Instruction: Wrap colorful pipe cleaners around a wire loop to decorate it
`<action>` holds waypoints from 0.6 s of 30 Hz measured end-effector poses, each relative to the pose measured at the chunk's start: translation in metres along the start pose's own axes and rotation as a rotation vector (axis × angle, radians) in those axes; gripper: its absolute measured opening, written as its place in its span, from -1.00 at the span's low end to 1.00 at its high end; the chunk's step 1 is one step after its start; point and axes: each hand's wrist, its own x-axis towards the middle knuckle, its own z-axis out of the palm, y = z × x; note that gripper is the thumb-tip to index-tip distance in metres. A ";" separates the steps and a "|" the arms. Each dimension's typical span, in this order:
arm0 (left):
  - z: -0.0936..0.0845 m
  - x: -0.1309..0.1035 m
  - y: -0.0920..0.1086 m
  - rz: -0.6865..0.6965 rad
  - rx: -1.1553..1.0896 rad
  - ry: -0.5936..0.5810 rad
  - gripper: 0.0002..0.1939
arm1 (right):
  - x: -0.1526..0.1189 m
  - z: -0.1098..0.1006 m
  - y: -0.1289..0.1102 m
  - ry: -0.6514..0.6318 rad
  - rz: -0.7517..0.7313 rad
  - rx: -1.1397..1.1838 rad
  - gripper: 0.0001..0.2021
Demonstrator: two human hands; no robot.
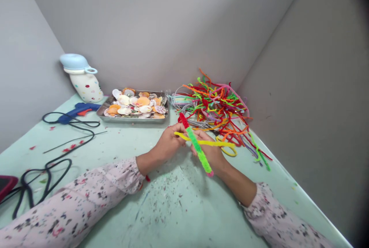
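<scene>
Between my hands, a rod wrapped in fuzzy pipe cleaner (197, 146) slants with its red end up, green middle and pink tip low. A yellow pipe cleaner (215, 143) crosses it, one end lying over my left hand and a bent length hanging past my right. My left hand (170, 142) is closed, fingertips at the rod's upper part. My right hand (211, 156) is also closed, its fingers beside the crossing and around the yellow pipe cleaner. The rod partly hides the fingertips, so the exact grip is hard to see.
A metal tray (132, 120) of seashells stands at the back. To its right lies a tangled heap of coloured pipe cleaners (213, 102). On the left are a bottle (86, 86), a blue glue gun (73, 113), its looping black cord (54, 160) and a red-edged object (11, 186).
</scene>
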 end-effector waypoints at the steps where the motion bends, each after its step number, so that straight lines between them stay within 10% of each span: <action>1: 0.000 0.001 0.000 -0.007 -0.021 -0.009 -0.87 | 0.001 0.000 0.000 0.014 -0.006 -0.005 -0.75; 18: -0.007 0.005 -0.011 0.008 0.059 0.070 -0.75 | 0.002 -0.002 0.002 -0.030 -0.035 0.024 -0.70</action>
